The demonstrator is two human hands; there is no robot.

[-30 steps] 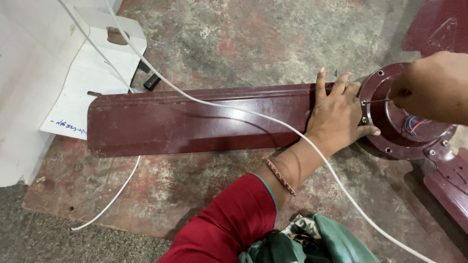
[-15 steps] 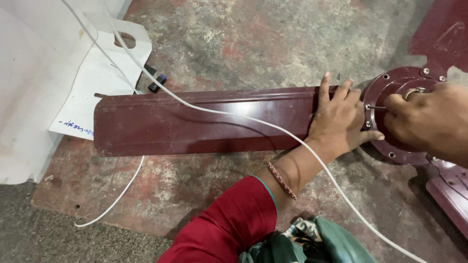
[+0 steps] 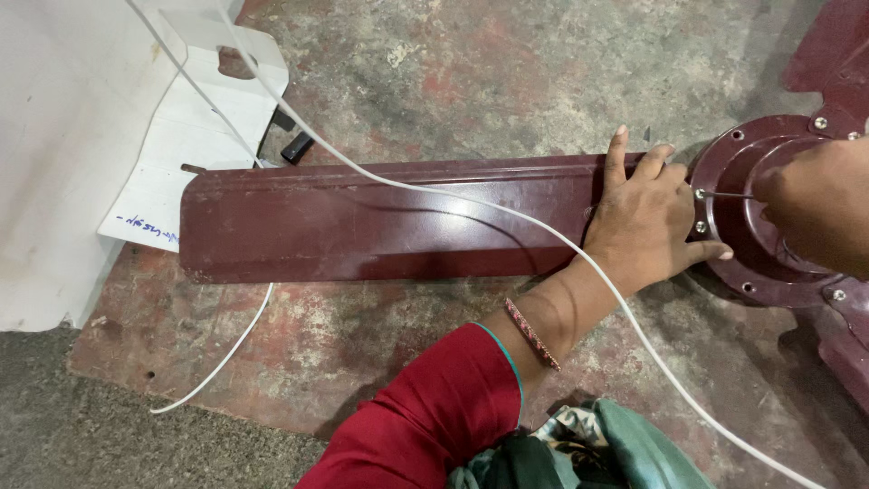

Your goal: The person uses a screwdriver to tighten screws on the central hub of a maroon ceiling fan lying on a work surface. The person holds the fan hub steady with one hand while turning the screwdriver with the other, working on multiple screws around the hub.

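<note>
A dark maroon ceiling fan blade (image 3: pixel 380 217) lies flat on the floor, its right end meeting the round maroon fan motor hub (image 3: pixel 742 258). My left hand (image 3: pixel 647 217) presses flat on the blade's right end, fingers spread, thumb against the hub. My right hand (image 3: pixel 819 213) is closed around a thin metal screwdriver (image 3: pixel 724 194) whose tip sits at a screw on the hub's rim. A red sleeve and a thin bracelet are on my left arm.
A white cable (image 3: pixel 434 195) runs over the blade and my left wrist. White cardboard (image 3: pixel 195 136) and a white sheet (image 3: pixel 54 154) lie at the left. Other maroon blades show at the right edge (image 3: pixel 837 54). The concrete floor (image 3: pixel 507 72) is stained red.
The view has shifted, so the blade and hub sit further left in frame. My right hand has dropped from above the hub onto its rim with the screwdriver. My left hand stays pressed on the blade.
</note>
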